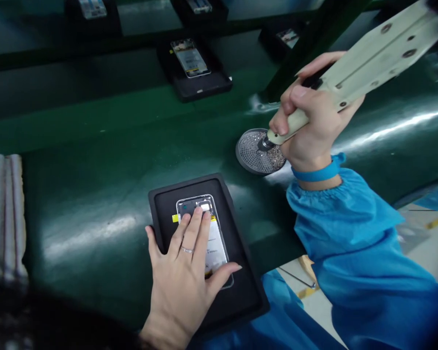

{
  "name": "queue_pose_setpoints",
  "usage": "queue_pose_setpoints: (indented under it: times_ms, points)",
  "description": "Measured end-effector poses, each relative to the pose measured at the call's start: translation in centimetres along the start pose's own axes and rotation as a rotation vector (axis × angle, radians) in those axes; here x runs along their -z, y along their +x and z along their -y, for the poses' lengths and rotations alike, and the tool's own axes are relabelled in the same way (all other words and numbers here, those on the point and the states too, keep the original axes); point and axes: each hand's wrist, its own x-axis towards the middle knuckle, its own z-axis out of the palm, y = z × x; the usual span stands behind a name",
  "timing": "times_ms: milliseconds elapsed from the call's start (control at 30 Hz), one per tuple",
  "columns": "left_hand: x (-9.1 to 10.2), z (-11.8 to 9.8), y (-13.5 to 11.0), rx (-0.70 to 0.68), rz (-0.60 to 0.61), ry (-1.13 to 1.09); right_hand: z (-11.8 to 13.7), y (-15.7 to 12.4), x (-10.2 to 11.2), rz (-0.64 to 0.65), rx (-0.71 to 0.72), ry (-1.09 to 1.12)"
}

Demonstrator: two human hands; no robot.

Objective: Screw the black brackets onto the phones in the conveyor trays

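No text you can read, faint dark print on the white battery (214, 243) beneath your left hand (182, 272), too small

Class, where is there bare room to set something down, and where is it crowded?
Bare bench lies between the pale stack and the near tray, and between that tray and the farther tray. Crowded: the dish, under the tool in the right hand; the near tray, with phone and left hand.

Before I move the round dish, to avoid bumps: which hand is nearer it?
The right hand, gripping the pale tool, its end at the dish. The left hand lies farther off, on the open phone in the black tray.
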Motion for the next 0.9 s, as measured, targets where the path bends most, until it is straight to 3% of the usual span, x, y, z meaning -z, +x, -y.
queue_pose_setpoints:
  times_ms: [900]
  points:
    - [0.2,-0.2,0.03,0.002,0.011,0.027,-0.56,-0.67,0.43,-0.007,0.027,-0.007]
